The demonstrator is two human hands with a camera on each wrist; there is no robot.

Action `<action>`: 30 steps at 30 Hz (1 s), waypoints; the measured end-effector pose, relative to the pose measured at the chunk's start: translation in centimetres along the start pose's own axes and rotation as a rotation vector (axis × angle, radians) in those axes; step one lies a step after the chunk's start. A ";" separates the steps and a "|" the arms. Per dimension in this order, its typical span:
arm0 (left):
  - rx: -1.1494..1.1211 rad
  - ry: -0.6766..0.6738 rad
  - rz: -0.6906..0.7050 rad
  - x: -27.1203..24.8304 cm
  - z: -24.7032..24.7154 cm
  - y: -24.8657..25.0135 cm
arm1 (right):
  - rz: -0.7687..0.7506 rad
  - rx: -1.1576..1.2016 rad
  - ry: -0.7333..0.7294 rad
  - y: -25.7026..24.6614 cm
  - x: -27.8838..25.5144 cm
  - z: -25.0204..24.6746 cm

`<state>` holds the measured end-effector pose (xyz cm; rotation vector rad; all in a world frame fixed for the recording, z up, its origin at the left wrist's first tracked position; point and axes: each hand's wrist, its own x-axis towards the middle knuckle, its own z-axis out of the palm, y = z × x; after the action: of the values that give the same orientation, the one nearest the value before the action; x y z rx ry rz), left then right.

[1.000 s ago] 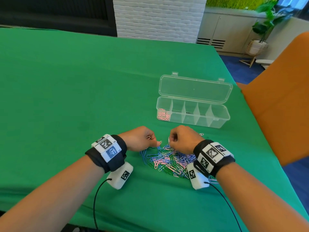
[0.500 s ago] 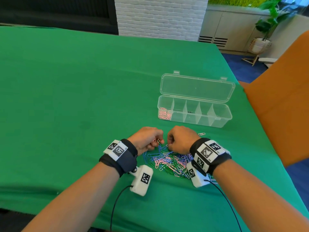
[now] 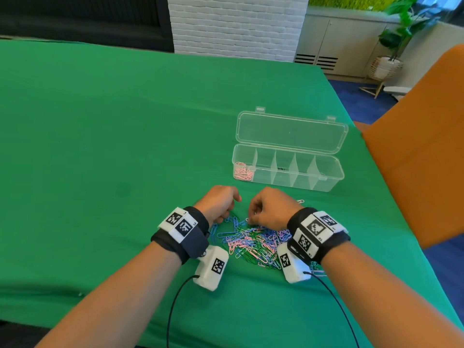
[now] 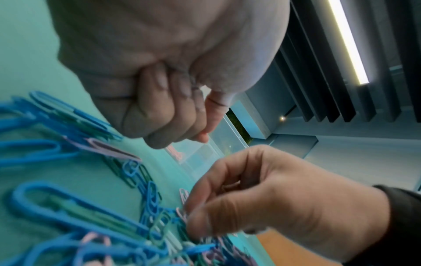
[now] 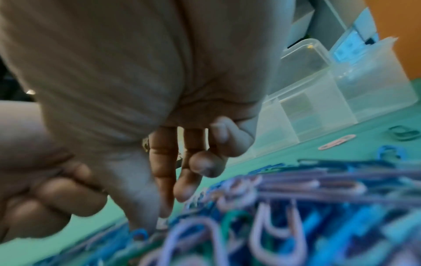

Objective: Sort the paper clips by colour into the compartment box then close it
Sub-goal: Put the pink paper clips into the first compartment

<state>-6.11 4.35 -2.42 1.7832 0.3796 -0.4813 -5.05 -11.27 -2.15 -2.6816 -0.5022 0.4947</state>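
Observation:
A mixed heap of blue, pink and green paper clips (image 3: 253,243) lies on the green table between my wrists. My left hand (image 3: 232,209) hovers at the heap's far left edge, fingers curled tight into the palm (image 4: 168,115). A thin bit of wire shows between them; the rest is hidden. My right hand (image 3: 251,218) pinches a pink clip (image 4: 182,214) at the heap's far edge and keeps another pink clip inside its curled fingers. The clear compartment box (image 3: 326,183) stands beyond with its lid (image 3: 291,133) open. Pink clips (image 3: 242,173) lie in its leftmost compartment.
A stray clip (image 3: 300,201) lies just right of my right hand. An orange chair back (image 3: 414,156) rises at the table's right edge. Wrist camera cables trail toward the near edge. Bare green cloth (image 3: 100,146) spreads left of the box.
My left hand has slid right to the heap's edge, close to my right hand. My right hand stayed at the heap's far edge, its fingers now down on the clips.

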 end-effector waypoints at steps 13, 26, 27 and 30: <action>0.449 0.086 0.087 0.4 -5.5 -1.6 | 0.006 0.001 0.077 -0.2 0.7 0.2; 0.871 -0.002 0.173 1.1 -4.1 -0.3 | 0.089 0.617 0.135 -1.7 0.1 -0.1; 0.767 -0.038 0.160 1.1 -4.2 -0.3 | 0.103 0.678 0.130 -1.6 0.0 -0.1; 0.376 -0.107 0.110 0.9 -4.2 -0.4 | 0.136 0.841 0.113 -1.5 -0.4 -0.5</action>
<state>-5.03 8.47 -2.26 2.1176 0.1188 -0.5956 -5.57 -10.25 -1.02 -1.9175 -0.0420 0.4540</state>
